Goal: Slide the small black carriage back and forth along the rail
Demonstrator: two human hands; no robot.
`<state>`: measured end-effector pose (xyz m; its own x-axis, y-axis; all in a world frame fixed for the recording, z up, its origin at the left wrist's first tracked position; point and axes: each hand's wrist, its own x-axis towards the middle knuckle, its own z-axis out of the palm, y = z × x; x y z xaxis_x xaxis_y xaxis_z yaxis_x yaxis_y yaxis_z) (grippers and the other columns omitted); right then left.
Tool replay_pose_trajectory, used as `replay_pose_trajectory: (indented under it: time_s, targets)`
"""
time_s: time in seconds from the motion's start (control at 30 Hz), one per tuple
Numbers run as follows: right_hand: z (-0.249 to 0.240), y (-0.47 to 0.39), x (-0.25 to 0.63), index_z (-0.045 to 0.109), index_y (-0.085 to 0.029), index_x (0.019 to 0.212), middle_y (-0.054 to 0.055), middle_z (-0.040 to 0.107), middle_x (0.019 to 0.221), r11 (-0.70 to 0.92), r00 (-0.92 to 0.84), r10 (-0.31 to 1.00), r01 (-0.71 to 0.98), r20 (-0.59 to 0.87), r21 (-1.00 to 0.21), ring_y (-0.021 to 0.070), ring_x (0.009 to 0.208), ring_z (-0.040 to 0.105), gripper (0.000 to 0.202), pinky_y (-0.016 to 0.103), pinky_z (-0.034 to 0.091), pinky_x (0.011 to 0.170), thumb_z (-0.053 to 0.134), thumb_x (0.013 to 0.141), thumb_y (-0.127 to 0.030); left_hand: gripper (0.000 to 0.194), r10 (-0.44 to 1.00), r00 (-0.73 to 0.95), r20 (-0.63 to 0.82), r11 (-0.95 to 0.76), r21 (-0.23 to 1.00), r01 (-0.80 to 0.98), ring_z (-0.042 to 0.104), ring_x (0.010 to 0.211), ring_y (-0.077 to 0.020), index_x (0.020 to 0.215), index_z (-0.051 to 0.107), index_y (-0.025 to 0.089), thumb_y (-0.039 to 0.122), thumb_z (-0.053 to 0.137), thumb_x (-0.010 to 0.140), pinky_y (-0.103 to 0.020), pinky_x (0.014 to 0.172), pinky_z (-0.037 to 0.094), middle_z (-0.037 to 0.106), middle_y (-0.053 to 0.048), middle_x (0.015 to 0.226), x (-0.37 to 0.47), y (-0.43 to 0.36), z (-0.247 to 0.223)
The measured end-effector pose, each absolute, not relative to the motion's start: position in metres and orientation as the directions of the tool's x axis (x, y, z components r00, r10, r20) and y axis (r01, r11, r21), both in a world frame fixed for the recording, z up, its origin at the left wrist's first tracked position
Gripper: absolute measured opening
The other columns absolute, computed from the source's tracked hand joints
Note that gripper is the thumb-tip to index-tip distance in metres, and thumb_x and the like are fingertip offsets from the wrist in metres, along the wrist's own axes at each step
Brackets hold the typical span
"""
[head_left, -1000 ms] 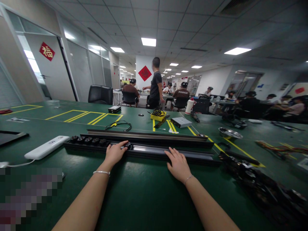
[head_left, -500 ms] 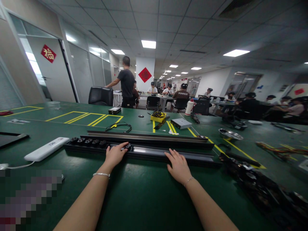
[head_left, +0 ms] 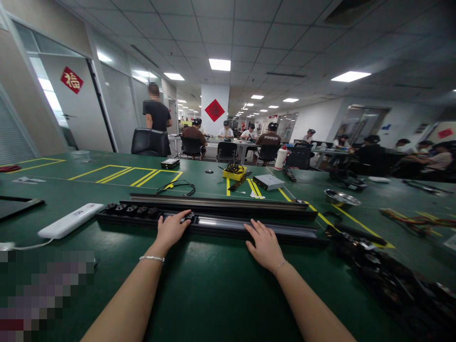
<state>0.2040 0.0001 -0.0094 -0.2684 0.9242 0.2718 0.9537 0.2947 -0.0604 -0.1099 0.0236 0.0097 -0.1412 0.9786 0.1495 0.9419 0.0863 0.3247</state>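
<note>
A long black channel (head_left: 221, 232) with a shiny strip inside lies across the table before me. Several black knob-like parts (head_left: 131, 210) sit in a row at its left end. My left hand (head_left: 171, 229) reaches over the near edge, its thumb and forefinger closed about a small black part (head_left: 191, 217) in the channel. Farther right, my right hand (head_left: 264, 244) rests on the channel's near edge, open with its fingers spread. Just behind lies a second long black rail (head_left: 221, 203), roughly parallel.
To the left lies a white power bank-like block (head_left: 71, 221) with a cable. A dark jumble of parts (head_left: 377, 266) occupies the right side. Beyond the rails are a yellow tray of cable (head_left: 234, 174), a grey box (head_left: 268, 182) and a metal bowl (head_left: 342, 197). People sit at tables behind.
Both hands and the channel hold nearly the same place. In the background, a standing person has moved left, behind the black chair, uncovering a seated person.
</note>
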Motion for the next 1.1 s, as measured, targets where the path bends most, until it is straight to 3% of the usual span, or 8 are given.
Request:
replay_pose_trajectory:
  time_s: [1.1]
  targets:
    - [-0.0084, -0.0002, 0.2042, 0.039, -0.031, 0.131, 0.001, 0.031, 0.142, 0.29, -0.265, 0.927, 0.955, 0.265, -0.062, 0.02, 0.129, 0.025, 0.051, 0.039, 0.019, 0.1, 0.041, 0.08, -0.033, 0.041, 0.984, -0.096, 0.148, 0.025, 0.42, 0.907, 0.044, 0.119, -0.0261, 0.123, 0.044, 0.039, 0.044, 0.037, 0.083, -0.064, 0.1, 0.001, 0.056, -0.001, 0.124, -0.1066, 0.0279, 0.0015]
